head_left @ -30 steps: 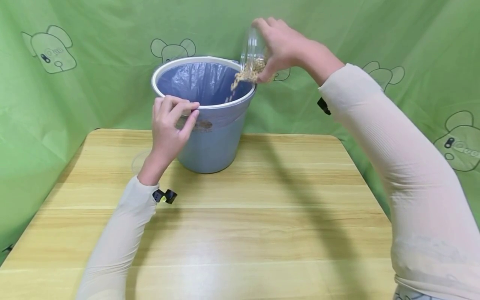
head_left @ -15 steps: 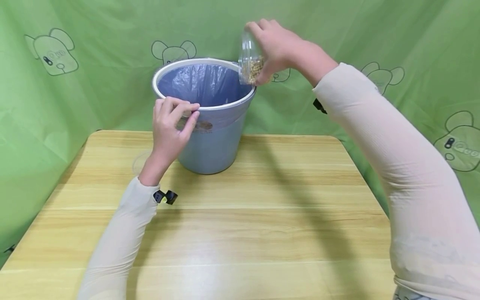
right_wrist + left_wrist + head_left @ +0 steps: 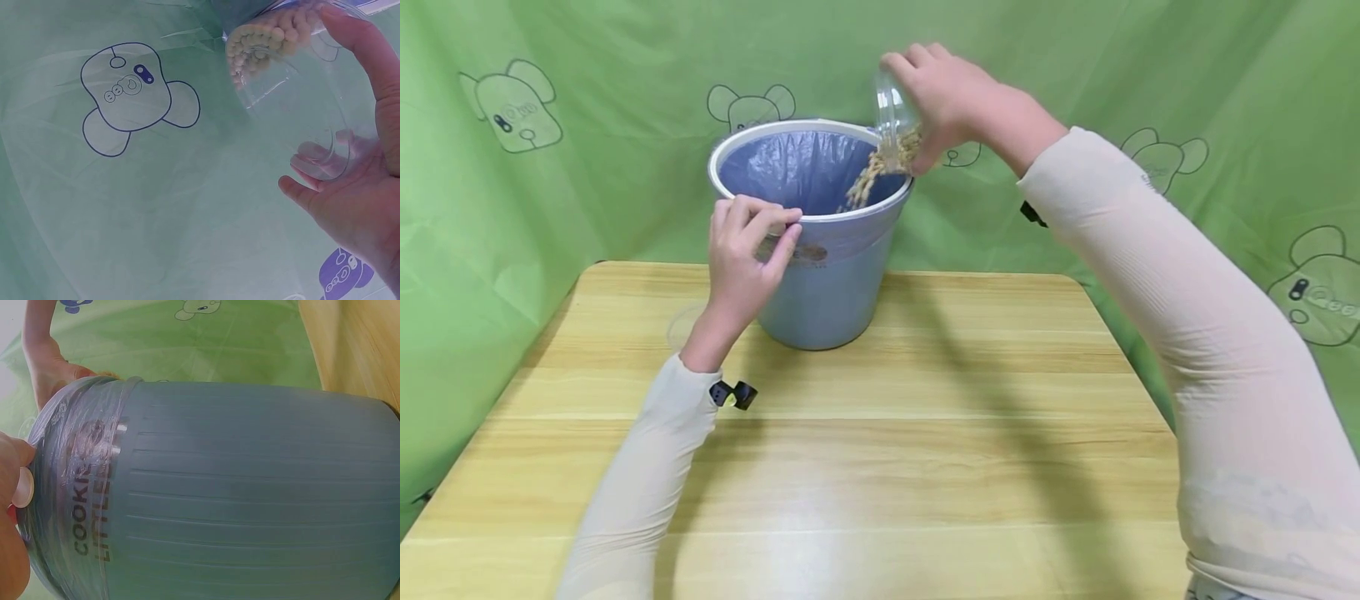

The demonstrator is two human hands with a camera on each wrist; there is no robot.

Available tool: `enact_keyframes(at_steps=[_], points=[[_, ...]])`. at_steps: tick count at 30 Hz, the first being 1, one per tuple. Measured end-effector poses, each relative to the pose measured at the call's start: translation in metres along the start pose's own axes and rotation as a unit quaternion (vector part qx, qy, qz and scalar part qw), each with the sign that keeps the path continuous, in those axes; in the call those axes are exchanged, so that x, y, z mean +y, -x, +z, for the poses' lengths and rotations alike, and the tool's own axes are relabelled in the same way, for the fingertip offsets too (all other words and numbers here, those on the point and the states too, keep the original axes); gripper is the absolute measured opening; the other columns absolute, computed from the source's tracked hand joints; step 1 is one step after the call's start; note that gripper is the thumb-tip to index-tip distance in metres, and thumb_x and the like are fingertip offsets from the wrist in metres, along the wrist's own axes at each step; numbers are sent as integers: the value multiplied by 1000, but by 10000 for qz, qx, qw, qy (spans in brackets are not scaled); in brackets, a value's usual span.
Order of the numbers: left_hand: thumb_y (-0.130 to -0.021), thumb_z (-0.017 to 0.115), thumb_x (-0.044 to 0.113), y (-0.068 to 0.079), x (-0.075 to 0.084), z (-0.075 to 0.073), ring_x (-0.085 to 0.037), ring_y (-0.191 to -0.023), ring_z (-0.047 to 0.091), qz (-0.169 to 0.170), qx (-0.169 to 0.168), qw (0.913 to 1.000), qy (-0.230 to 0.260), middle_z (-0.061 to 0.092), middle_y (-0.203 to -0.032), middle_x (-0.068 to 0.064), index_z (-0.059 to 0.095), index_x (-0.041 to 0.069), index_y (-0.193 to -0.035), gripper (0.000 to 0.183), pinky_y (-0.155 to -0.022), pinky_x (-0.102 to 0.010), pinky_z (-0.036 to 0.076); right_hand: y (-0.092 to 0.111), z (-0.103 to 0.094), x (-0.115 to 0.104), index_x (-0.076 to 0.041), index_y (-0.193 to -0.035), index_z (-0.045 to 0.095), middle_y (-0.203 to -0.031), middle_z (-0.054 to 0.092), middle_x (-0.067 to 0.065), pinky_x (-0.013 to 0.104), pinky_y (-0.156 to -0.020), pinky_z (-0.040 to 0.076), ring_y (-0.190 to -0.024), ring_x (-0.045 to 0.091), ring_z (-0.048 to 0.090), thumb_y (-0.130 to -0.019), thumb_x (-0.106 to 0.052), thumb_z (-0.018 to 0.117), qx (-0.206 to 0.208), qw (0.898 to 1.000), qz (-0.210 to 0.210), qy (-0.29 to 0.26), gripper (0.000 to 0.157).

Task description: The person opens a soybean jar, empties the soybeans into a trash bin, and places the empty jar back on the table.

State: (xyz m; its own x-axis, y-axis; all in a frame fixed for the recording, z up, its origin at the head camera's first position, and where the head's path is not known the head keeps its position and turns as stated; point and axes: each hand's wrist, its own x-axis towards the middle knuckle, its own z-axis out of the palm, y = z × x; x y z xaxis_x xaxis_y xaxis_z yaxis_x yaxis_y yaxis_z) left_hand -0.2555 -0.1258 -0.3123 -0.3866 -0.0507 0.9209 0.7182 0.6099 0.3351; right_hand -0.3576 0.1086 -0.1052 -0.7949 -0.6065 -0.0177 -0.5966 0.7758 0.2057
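A grey-blue trash bin point(image 3: 827, 292) with a white rim stands upright at the back of the table, lined with a translucent plastic bag point(image 3: 775, 162). My left hand point(image 3: 743, 258) pinches the near rim between thumb and fingers. Over the bin's right side, my right hand point(image 3: 951, 96) grips a clear jar point(image 3: 889, 104) tipped on its side, mouth toward the bin. Pale tan beans point(image 3: 865, 179) spill from it into the bag. More beans point(image 3: 259, 47) are gathered along the jar's lower wall in the right wrist view. Dark lettering marks the bin's side in the left wrist view.
A thin transparent disc point(image 3: 681, 327) lies on the wooden table point(image 3: 880, 467) behind my left wrist, partly hidden by it. A green curtain point(image 3: 640, 167) with cartoon animal heads hangs close around the table's back and sides.
My right hand has shifted slightly left with the jar. The bean stream paused half a second ago and flows again now, thicker. My left hand keeps its grip on the rim.
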Motion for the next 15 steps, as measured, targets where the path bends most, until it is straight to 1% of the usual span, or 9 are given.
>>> enact_keyframes(at_steps=[7, 15], points=[[-93, 73, 13, -1, -1, 1, -35, -94, 49, 1, -10, 10000, -16, 65, -99, -15, 78, 6, -102, 13, -91, -30, 30, 2, -2, -3, -7, -162, 10, -159, 30, 28, 66, -118, 30, -144, 49, 30, -58, -24, 94, 91, 9999, -71, 82, 134], [-93, 73, 13, -2, -1, 1, -35, -93, 49, 0, -28, 10000, -22, 65, -99, -15, 78, 6, -103, 13, -91, -30, 30, 1, -2, -9, -6, -162, 9, -159, 29, 28, 64, -123, 22, -147, 49, 27, -57, -24, 95, 91, 9993, -163, 316, 136]])
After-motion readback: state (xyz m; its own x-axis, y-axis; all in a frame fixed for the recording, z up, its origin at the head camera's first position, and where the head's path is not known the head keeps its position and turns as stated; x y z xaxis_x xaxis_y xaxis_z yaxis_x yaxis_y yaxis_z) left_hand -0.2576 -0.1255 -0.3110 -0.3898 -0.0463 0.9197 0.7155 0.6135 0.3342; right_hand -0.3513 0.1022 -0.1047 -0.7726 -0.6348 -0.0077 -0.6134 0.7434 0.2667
